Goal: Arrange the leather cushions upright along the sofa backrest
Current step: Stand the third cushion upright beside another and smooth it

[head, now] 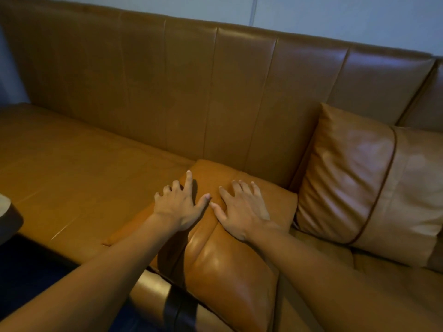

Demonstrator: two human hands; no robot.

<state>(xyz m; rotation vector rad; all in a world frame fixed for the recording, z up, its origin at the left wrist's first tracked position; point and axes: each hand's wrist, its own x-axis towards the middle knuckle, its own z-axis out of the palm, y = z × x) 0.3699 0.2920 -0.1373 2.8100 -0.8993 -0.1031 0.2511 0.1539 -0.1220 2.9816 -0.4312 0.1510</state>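
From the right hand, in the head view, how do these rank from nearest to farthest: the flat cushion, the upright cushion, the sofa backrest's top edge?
1. Flat cushion: directly under the right hand, which rests on it.
2. Upright cushion: to the right, leaning on the backrest.
3. Backrest's top edge: beyond both, by the wall.

Both forearms are bare up to the frame's edge, with no sleeve in view. The left hand (178,207) and the right hand (242,212) wear no glove, ring, watch or bracelet. The fingernails are short and unpainted, catching pale light.
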